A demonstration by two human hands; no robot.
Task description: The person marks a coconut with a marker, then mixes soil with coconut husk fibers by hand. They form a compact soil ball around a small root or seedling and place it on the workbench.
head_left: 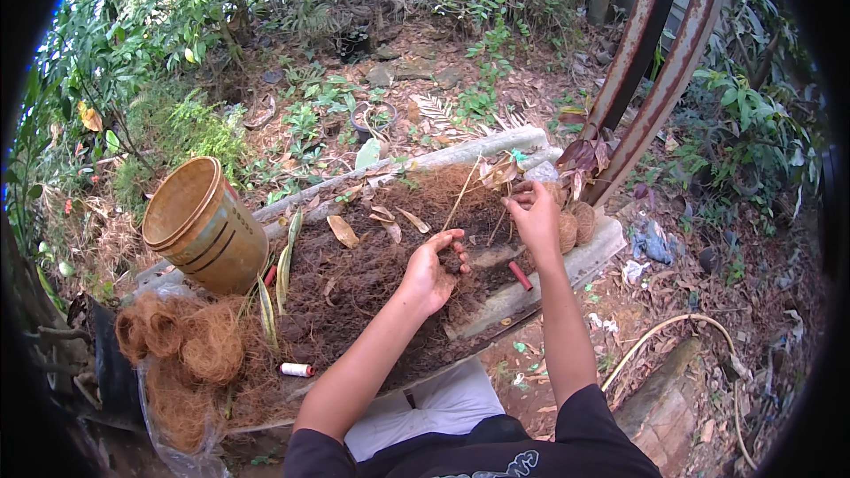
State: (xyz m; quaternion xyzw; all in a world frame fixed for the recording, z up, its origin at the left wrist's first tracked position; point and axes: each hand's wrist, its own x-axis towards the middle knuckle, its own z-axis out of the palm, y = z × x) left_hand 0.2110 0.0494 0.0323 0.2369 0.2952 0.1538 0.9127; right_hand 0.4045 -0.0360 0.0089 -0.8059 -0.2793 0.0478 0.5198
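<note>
My left hand is palm up over the soil, its fingers curled around a dark clump of soil. A thin dry stem rises just beyond its fingertips; whether they touch it I cannot tell. Farther right, my right hand has thumb and fingers pinched together on a thin stem, beside a withered plant with pale, curled leaves. Dark soil covers the slab under both hands. Next to my right wrist are brown fibre balls and a red stick-like piece.
A dirty yellow bucket stands at the left, above heaped coconut fibre. A white thread spool lies at the near edge. Rusty metal posts rise at the right; a hose curves over the ground.
</note>
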